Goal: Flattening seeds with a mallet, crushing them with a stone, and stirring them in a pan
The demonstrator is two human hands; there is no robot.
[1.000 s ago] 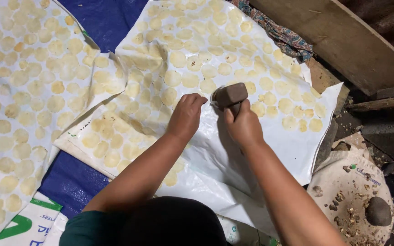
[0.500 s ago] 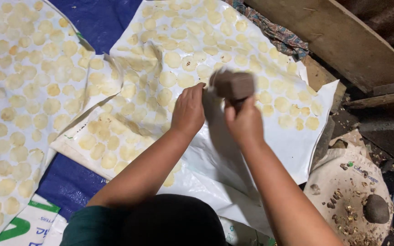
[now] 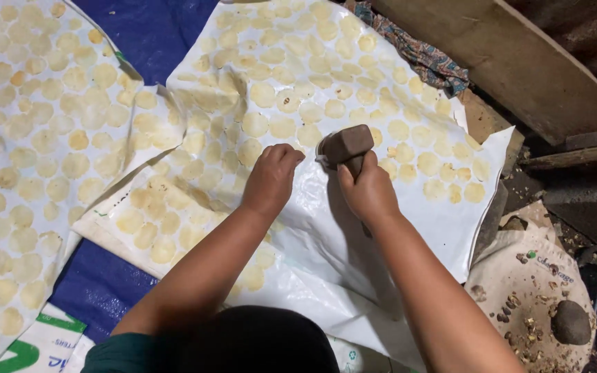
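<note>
Both bare forearms reach forward from the bottom edge, almost parallel, drawing closer together toward the wrists. Left hand (image 3: 269, 181) lies palm down with knuckles up, fingers curled under and fingertips pressed to the surface, wrist straight. Right hand (image 3: 367, 193) is closed in a fist, thumb side up, wrist a little bent, gripping firmly at its front. Both hands sit near each other but apart, not touching. Dark green sleeve shows at left upper arm.
</note>
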